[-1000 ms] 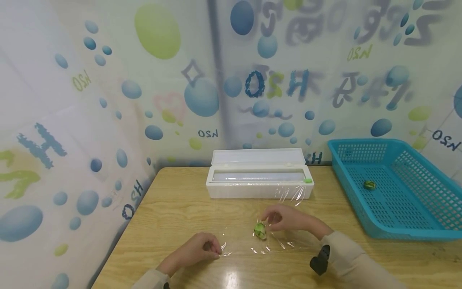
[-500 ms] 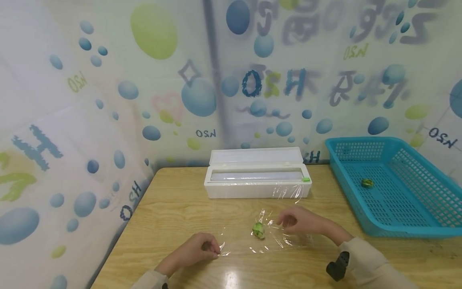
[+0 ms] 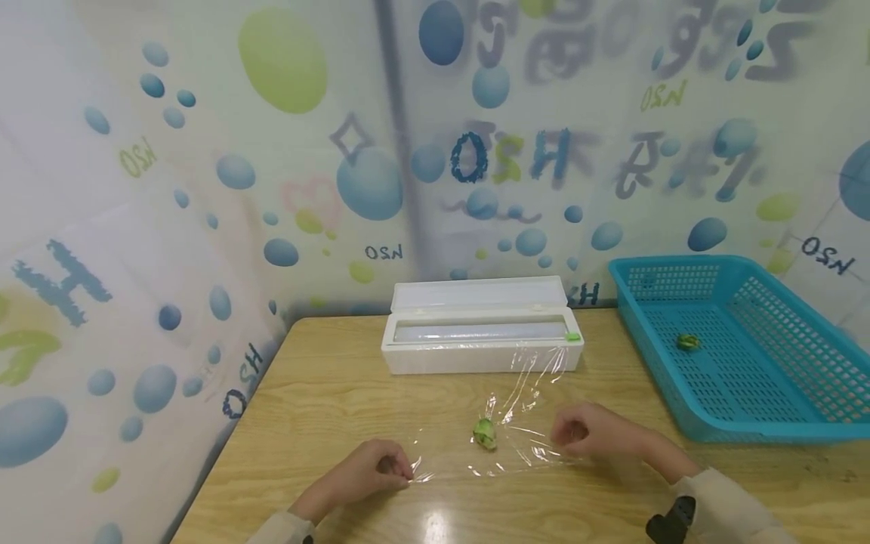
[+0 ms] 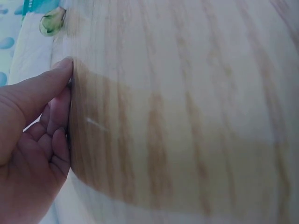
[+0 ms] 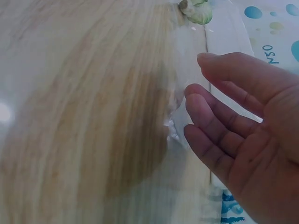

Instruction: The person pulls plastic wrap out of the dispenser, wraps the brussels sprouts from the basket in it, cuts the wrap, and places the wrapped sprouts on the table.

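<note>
A sheet of clear plastic wrap [image 3: 516, 453] stretches from a white dispenser box [image 3: 482, 358] over the wooden table. On the sheet sits a small green leafy vegetable [image 3: 485, 434], like a sprout or bud, also seen at the top of both wrist views. At the sheet's near left corner, my left hand [image 3: 377, 470] pinches the film between thumb and forefinger, low at the tabletop. My right hand [image 3: 601, 434] is by the sheet's right end, fingers loosely bent. In the right wrist view its thumb and fingers [image 5: 205, 142] stand apart, with crinkled film just beyond the fingertips.
The dispenser's lid [image 3: 479, 294] is raised, showing the wrap roll [image 3: 479, 332] and a green slider [image 3: 573, 337]. A blue plastic basket [image 3: 669, 393] at the right holds another small green vegetable [image 3: 688, 342]. A bubble-printed curtain [image 3: 326, 151] hangs behind the table.
My right hand has moved rightward from beside the vegetable to the sheet's right end. The left hand keeps its pinch at the corner. More creases show in the film between vegetable and box.
</note>
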`<state>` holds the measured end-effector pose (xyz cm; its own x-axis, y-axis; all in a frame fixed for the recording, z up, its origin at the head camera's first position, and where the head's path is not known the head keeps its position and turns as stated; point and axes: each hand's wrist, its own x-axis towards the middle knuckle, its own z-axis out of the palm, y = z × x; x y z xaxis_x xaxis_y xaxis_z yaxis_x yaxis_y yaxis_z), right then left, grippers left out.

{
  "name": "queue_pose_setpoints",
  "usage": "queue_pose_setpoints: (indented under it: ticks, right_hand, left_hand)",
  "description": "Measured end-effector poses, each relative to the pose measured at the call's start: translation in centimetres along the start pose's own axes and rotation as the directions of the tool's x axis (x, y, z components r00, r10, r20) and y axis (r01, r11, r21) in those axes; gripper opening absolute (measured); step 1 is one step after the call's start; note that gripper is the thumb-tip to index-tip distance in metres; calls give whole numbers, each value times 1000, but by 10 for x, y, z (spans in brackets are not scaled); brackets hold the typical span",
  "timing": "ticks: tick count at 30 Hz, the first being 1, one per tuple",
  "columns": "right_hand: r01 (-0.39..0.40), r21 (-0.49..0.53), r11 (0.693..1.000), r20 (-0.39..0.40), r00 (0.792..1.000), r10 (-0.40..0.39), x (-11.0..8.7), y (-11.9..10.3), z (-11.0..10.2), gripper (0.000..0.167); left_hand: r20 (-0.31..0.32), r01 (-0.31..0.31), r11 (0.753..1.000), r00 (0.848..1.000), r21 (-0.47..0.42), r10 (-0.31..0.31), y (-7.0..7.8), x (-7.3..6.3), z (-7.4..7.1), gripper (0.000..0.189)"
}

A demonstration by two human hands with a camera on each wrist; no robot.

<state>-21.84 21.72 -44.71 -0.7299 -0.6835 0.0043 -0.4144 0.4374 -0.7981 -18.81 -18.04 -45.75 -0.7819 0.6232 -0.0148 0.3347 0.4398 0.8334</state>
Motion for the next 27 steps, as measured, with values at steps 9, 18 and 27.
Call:
queue_pose_setpoints:
  ticks: [9,18,27]
  right_hand:
    - [-73,62,995,0,997,73,-13,7,4,13]
    - [-169,82,982,0,986,169,-17,9,7,18]
    - [-193,56,980,0,981,193,-17,9,9,24]
  left_hand:
    - [10,-1,1000,1000,19,1,-1,-1,-1,7]
    - [13,-41,999,999,34,40,-5,-3,-1,9]
    - [39,-89,996,995,23,88,-3,-6,-2,25]
